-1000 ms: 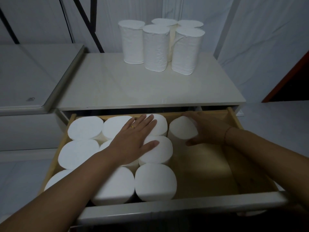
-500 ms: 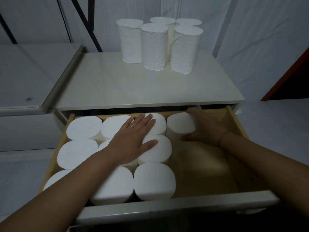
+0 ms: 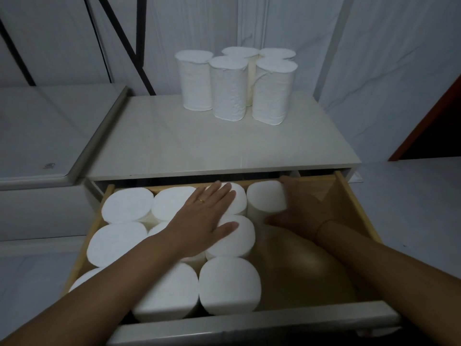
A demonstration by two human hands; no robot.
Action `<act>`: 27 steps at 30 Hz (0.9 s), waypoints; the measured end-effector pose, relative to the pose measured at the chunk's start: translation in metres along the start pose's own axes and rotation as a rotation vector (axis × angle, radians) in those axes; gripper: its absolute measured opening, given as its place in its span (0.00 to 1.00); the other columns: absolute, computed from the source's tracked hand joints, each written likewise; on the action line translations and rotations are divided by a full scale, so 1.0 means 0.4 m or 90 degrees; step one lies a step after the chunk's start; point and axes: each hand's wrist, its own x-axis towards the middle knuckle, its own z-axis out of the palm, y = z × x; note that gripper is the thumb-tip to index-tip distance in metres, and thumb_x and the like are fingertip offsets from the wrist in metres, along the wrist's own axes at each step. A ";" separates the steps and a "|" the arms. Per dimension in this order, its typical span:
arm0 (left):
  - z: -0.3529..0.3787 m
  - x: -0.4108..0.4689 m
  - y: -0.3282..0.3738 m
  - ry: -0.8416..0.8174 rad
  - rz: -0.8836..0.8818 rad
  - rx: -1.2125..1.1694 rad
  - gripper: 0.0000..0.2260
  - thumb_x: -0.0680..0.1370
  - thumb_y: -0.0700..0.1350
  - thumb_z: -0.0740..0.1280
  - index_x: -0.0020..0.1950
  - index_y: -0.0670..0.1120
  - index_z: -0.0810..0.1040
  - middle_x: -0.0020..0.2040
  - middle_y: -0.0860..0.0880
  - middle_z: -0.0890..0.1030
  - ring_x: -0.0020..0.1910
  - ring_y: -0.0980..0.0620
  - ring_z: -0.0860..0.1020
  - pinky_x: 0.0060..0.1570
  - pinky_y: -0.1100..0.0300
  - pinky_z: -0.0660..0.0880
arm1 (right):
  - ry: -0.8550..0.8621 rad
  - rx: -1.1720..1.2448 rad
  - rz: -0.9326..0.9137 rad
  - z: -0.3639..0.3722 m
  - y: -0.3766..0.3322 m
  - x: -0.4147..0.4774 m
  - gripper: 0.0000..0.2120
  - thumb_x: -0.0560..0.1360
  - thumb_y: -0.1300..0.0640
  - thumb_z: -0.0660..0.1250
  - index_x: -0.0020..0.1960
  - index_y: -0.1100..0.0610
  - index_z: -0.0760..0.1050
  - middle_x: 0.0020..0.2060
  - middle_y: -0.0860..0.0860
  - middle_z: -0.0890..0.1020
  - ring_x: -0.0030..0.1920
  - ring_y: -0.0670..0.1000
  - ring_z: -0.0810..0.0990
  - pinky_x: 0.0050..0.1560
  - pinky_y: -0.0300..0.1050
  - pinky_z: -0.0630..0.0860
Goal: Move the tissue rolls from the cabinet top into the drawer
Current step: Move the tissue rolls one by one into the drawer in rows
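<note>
Several white tissue rolls (image 3: 228,88) stand upright in a cluster at the back of the cabinet top (image 3: 189,146). Below it the wooden drawer (image 3: 359,213) is pulled out, its left and middle filled with several upright rolls (image 3: 127,204). My left hand (image 3: 202,221) lies flat, fingers spread, on top of the rolls in the drawer's middle. My right hand (image 3: 303,211) wraps around the right side of one roll (image 3: 265,198) standing at the drawer's back, just right of the packed rolls.
The right part of the drawer floor (image 3: 306,265) is bare wood. A low white platform (image 3: 50,136) adjoins the cabinet on the left. White marbled walls stand behind, and a dark doorway (image 3: 441,131) opens at the right.
My right hand has slid its roll slightly left, closer to the packed rolls. My left hand has stayed flat on the rolls.
</note>
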 end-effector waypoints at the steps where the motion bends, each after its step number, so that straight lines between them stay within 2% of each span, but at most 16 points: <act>1: -0.005 0.013 0.009 0.008 0.014 0.010 0.32 0.77 0.65 0.43 0.77 0.52 0.46 0.78 0.53 0.46 0.75 0.56 0.39 0.72 0.58 0.35 | -0.001 0.000 -0.005 0.000 0.001 0.001 0.39 0.57 0.43 0.79 0.62 0.51 0.65 0.59 0.52 0.74 0.55 0.48 0.71 0.48 0.41 0.68; 5: -0.018 0.089 0.068 0.062 0.064 0.001 0.30 0.78 0.63 0.49 0.77 0.50 0.52 0.78 0.51 0.51 0.76 0.53 0.45 0.73 0.55 0.38 | -0.007 -0.004 -0.010 0.000 0.002 0.007 0.40 0.56 0.40 0.79 0.61 0.50 0.64 0.57 0.51 0.74 0.52 0.47 0.72 0.46 0.41 0.72; 8: 0.006 0.118 0.097 0.058 0.058 -0.018 0.30 0.79 0.62 0.51 0.77 0.49 0.52 0.78 0.50 0.51 0.77 0.52 0.45 0.74 0.55 0.38 | 0.010 0.000 -0.008 0.004 0.008 -0.001 0.41 0.57 0.39 0.78 0.62 0.51 0.65 0.57 0.52 0.75 0.51 0.47 0.71 0.46 0.41 0.70; 10: 0.032 0.112 0.095 0.043 0.041 -0.015 0.30 0.79 0.62 0.50 0.77 0.49 0.51 0.78 0.50 0.50 0.77 0.52 0.43 0.74 0.55 0.38 | 0.022 0.013 -0.015 0.011 0.011 -0.007 0.42 0.58 0.41 0.78 0.65 0.54 0.65 0.59 0.54 0.75 0.53 0.49 0.72 0.48 0.40 0.67; 13: 0.049 0.095 0.079 0.035 0.040 -0.025 0.30 0.79 0.63 0.47 0.77 0.50 0.50 0.78 0.51 0.49 0.76 0.54 0.43 0.74 0.56 0.38 | 0.028 0.033 -0.015 0.018 0.011 -0.010 0.42 0.58 0.40 0.77 0.65 0.53 0.64 0.59 0.54 0.74 0.52 0.46 0.70 0.47 0.38 0.66; 16: 0.045 0.083 0.067 0.032 0.044 -0.026 0.31 0.77 0.65 0.42 0.77 0.51 0.49 0.78 0.52 0.48 0.76 0.56 0.43 0.74 0.56 0.39 | 0.022 0.044 -0.010 0.022 0.012 -0.010 0.43 0.58 0.40 0.77 0.65 0.54 0.65 0.60 0.54 0.74 0.56 0.51 0.74 0.49 0.40 0.67; 18: 0.043 0.078 0.065 0.027 0.045 -0.024 0.31 0.77 0.65 0.41 0.77 0.52 0.48 0.78 0.53 0.47 0.76 0.56 0.42 0.74 0.55 0.40 | 0.001 0.039 0.002 0.019 0.013 -0.008 0.44 0.58 0.41 0.78 0.67 0.54 0.63 0.62 0.54 0.73 0.59 0.52 0.72 0.53 0.40 0.65; 22: 0.043 0.076 0.068 0.030 0.039 -0.023 0.31 0.77 0.66 0.39 0.77 0.54 0.47 0.77 0.55 0.45 0.76 0.57 0.41 0.74 0.56 0.39 | -0.083 -0.078 -0.006 -0.038 -0.006 0.008 0.44 0.60 0.36 0.75 0.67 0.52 0.61 0.63 0.52 0.71 0.58 0.51 0.72 0.54 0.44 0.73; 23: 0.044 0.077 0.068 0.031 0.039 -0.024 0.31 0.77 0.67 0.38 0.77 0.55 0.46 0.77 0.55 0.44 0.76 0.57 0.41 0.74 0.56 0.38 | -0.091 -0.105 -0.014 -0.068 -0.017 0.021 0.42 0.60 0.35 0.73 0.67 0.52 0.62 0.61 0.52 0.71 0.56 0.50 0.73 0.52 0.44 0.74; 25: 0.045 0.076 0.068 0.029 0.035 -0.030 0.31 0.76 0.67 0.38 0.77 0.55 0.46 0.76 0.57 0.42 0.75 0.58 0.39 0.73 0.57 0.36 | -0.064 -0.046 -0.027 -0.140 -0.046 0.057 0.36 0.62 0.35 0.70 0.63 0.53 0.68 0.53 0.51 0.76 0.48 0.48 0.75 0.44 0.39 0.72; 27: 0.044 0.076 0.070 0.030 0.030 -0.030 0.31 0.76 0.66 0.38 0.76 0.55 0.45 0.75 0.57 0.41 0.75 0.58 0.38 0.72 0.59 0.34 | 0.045 0.083 -0.015 -0.203 -0.068 0.109 0.27 0.64 0.39 0.69 0.57 0.52 0.71 0.43 0.48 0.77 0.40 0.47 0.76 0.38 0.36 0.71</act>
